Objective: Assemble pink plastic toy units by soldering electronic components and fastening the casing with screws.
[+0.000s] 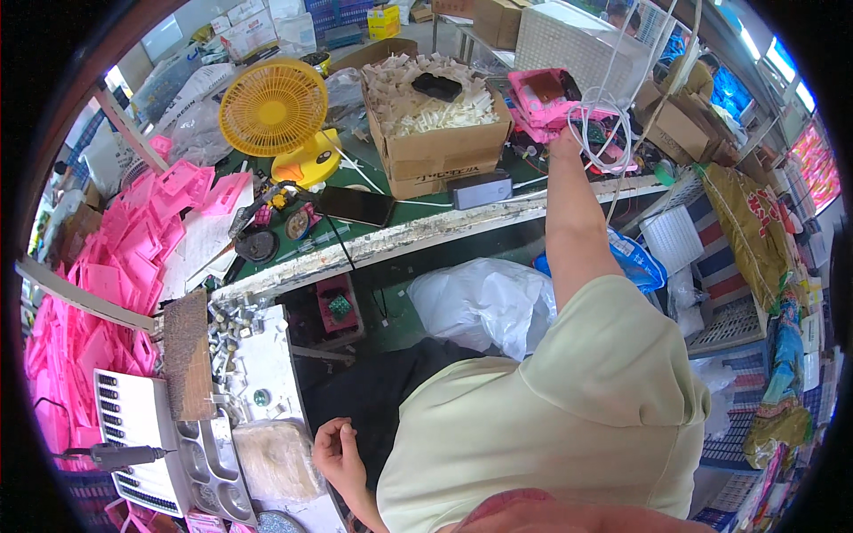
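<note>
My right arm stretches far across the bench. My right hand (565, 142) is at the near edge of a pile of pink plastic casings (542, 111), next to a coiled white cable (613, 147). Its fingers are mostly hidden there, so I cannot see whether it grips a casing. A brown and black part lies on top of that pile. My left hand (339, 453) hovers low beside the side table, near a clear plastic-wrapped block (277, 462). Its fingers are curled in with the thumb against them, and nothing shows between them.
A cardboard box (435, 160) of small white parts stands on the bench, near a yellow fan (274, 107) and a dark phone (355, 206). Pink casings (124, 240) are heaped left. An electric screwdriver (124, 457) hangs over the white screw feeder (147, 417), beside a metal tray (211, 457).
</note>
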Motion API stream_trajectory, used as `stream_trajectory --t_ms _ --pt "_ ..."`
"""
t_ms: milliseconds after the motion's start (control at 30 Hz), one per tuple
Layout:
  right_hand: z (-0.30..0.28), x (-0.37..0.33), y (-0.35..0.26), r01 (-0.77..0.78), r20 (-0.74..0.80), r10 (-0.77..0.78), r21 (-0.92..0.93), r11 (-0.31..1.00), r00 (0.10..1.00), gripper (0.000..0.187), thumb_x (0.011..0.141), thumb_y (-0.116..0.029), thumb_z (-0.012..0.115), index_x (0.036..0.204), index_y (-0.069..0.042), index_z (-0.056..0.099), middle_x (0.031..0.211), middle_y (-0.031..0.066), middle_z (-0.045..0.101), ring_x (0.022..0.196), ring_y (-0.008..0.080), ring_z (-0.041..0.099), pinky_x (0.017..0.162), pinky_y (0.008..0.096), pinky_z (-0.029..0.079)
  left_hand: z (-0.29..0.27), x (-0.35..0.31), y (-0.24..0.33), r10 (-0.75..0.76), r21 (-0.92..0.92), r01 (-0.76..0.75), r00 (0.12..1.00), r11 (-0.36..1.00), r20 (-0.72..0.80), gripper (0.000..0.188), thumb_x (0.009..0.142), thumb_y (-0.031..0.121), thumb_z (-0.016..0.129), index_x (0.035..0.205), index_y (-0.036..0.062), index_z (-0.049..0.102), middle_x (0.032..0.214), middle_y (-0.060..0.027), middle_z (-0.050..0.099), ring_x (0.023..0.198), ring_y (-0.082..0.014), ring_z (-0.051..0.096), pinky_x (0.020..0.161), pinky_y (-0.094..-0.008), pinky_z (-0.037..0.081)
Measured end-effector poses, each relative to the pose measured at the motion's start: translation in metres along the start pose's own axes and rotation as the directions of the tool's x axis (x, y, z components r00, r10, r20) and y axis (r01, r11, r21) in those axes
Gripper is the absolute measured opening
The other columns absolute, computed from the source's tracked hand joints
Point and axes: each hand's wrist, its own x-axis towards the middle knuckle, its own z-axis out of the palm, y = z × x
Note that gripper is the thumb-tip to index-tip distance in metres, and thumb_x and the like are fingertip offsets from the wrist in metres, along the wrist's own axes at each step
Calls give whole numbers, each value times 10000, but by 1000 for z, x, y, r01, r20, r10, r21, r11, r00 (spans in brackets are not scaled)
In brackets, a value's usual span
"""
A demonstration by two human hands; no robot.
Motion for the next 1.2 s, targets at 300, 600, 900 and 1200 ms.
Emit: stream_trajectory --t_ms 300,600,900,1200 --pt "102 -12 -18 45 324 -84 125 991 942 340 1007 -284 527 1292 -113 601 1274 118 660 1148 310 640 988 615 463 6 8 7 54 49 -58 996 997 74 70 958 47 657 969 -22 660 896 -36 668 751 -77 594 680 -211 474" --pt "201 -55 24 -92 540 -8 158 983 842 367 1021 -333 517 1295 -105 604 1261 122 666 1141 294 648 1019 550 492 15 16 26 80 162 -98 990 982 112 64 923 24 677 962 -26 669 886 -57 687 772 -98 632 720 -237 515" --pt "273 -169 59 -383 646 260 54 922 718 364 1021 -389 532 1231 -111 633 1215 125 677 1113 284 657 983 511 538 21 2 43 140 216 -163 983 963 120 52 934 22 664 961 -22 669 853 -15 663 744 -61 597 693 -211 486" --pt "191 -277 50 -423 910 202 -34 906 361 510 1017 -404 552 1408 -80 496 1332 112 607 1193 251 620 1034 462 513 25 -13 38 130 -184 -111 987 977 93 269 936 63 674 1180 -21 599 1104 -89 661 928 -116 643 813 -260 523"
